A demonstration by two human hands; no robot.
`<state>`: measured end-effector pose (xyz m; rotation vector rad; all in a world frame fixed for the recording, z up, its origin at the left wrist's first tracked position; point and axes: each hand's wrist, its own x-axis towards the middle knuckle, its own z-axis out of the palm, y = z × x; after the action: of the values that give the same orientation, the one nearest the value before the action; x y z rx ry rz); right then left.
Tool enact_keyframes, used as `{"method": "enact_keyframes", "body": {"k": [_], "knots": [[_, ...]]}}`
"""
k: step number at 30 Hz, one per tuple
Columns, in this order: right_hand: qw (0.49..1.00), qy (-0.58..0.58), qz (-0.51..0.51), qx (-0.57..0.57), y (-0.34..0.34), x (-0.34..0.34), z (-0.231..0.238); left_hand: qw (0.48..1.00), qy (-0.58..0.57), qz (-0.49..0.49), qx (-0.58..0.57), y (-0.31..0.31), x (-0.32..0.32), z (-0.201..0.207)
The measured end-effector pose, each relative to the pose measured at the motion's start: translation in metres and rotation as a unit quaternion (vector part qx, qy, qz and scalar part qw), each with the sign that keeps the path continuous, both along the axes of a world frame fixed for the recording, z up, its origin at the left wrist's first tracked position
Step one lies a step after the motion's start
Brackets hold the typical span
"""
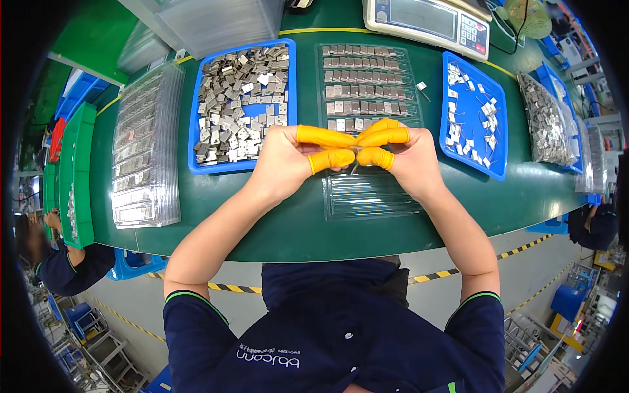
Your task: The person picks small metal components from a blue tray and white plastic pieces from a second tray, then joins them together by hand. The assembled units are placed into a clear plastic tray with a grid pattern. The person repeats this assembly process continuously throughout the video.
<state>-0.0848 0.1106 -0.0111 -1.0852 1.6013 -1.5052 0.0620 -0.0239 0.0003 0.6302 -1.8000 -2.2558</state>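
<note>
Above a clear compartment tray (370,208), my left hand (282,156) and my right hand (417,158) meet, yellow covers on their thumbs and fingers. Both hands are closed, pinching one small metal part (356,150) between the fingertips. The fingertips hide most of it; a thin lead seems to stick out below. Rows of small silver-grey metal pieces (367,92) fill the tray's far part. To the left, a blue tray (253,111) holds many loose metal pieces. At the right, another blue tray (473,116) carries small white parts with thin leads.
A stack of clear trays (145,150) stands at the left, beside a green bin (78,157). A scale (419,23) sits at the back. One leaded part (421,86) lies loose on the green table. Bagged metal pieces (547,121) rest far right. Co-workers sit at both sides.
</note>
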Motion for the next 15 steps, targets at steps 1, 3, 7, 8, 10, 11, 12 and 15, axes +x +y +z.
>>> {"method": "enact_keyframes", "body": {"k": [1, 3, 7, 8, 10, 11, 12, 15], "knots": [[0.999, 0.037, -0.013, -0.021, -0.001, 0.002, -0.001, 1.000, 0.006, 0.017, -0.005, 0.000, 0.000, 0.000], [0.995, 0.079, -0.037, -0.039, -0.002, 0.009, -0.001, 0.998, 0.017, 0.051, -0.014, -0.003, 0.000, -0.001], [0.996, 0.070, -0.046, -0.035, -0.001, 0.011, 0.004, 0.998, 0.029, 0.055, -0.021, -0.003, 0.000, -0.007], [0.997, 0.058, -0.041, -0.032, 0.000, 0.008, 0.004, 0.996, 0.050, 0.071, -0.024, 0.001, 0.000, -0.006], [0.991, 0.120, -0.043, -0.045, 0.002, 0.001, 0.009, 0.990, 0.094, 0.101, -0.031, 0.008, -0.002, -0.003], [0.986, 0.151, -0.043, -0.053, 0.004, -0.003, 0.013, 0.987, 0.106, 0.111, -0.049, 0.007, -0.002, -0.004], [0.985, 0.149, -0.066, -0.060, 0.006, -0.009, 0.018, 0.983, 0.118, 0.121, -0.067, 0.004, -0.003, -0.007], [0.898, 0.419, -0.128, -0.042, 0.014, -0.032, 0.018, 0.926, 0.118, 0.094, -0.347, -0.003, 0.000, -0.010]]}}
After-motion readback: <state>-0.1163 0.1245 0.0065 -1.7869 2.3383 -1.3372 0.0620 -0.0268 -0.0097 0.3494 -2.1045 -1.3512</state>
